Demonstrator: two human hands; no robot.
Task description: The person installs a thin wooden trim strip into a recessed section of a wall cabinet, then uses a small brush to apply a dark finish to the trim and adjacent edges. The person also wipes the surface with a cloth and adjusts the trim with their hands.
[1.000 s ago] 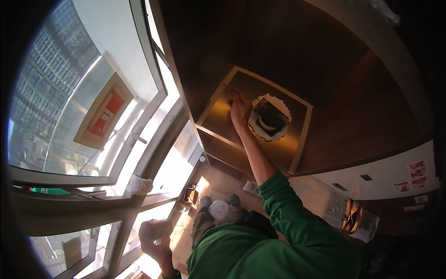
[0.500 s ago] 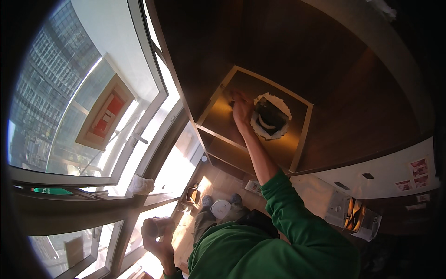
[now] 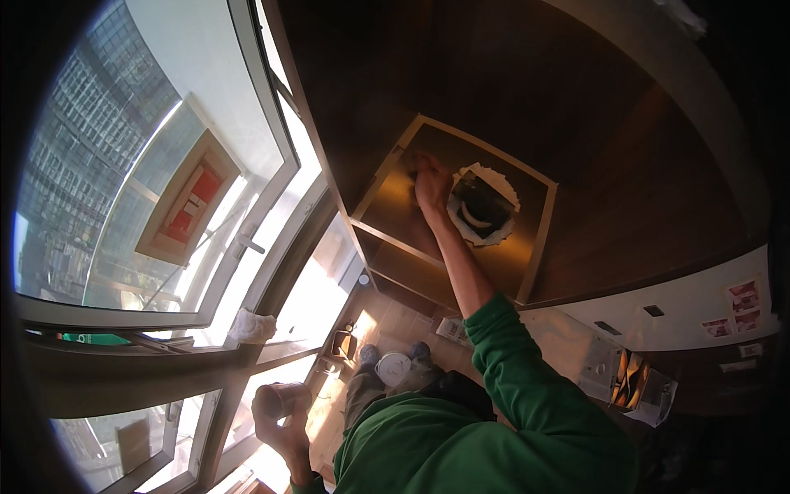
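My left hand (image 3: 284,428), low on the left, is wrapped round a small cup-like container (image 3: 282,399) with a dark reddish-brown inside. My right hand (image 3: 433,183) reaches up to a gold, shiny square panel (image 3: 387,198) set in a dark wood cabinet front (image 3: 370,74). Its fingers are closed and sit at the panel's left part; whatever they hold is too dark and small to make out. Beside that hand is a round opening (image 3: 481,206) with a torn, pale rim, and a curved light piece shows inside it. Light strips (image 3: 494,152) border the panel.
At left stand an open window (image 3: 280,123) with a handle (image 3: 249,244) and a crumpled white cloth (image 3: 253,327) by its frame. Below me, a white round-lidded bucket (image 3: 393,369) is between my feet. An opened box (image 3: 629,383) lies at right.
My right hand has shifted slightly, with the wrist turned a little at the panel. The container in my left hand is tipped slightly, showing more of its inside.
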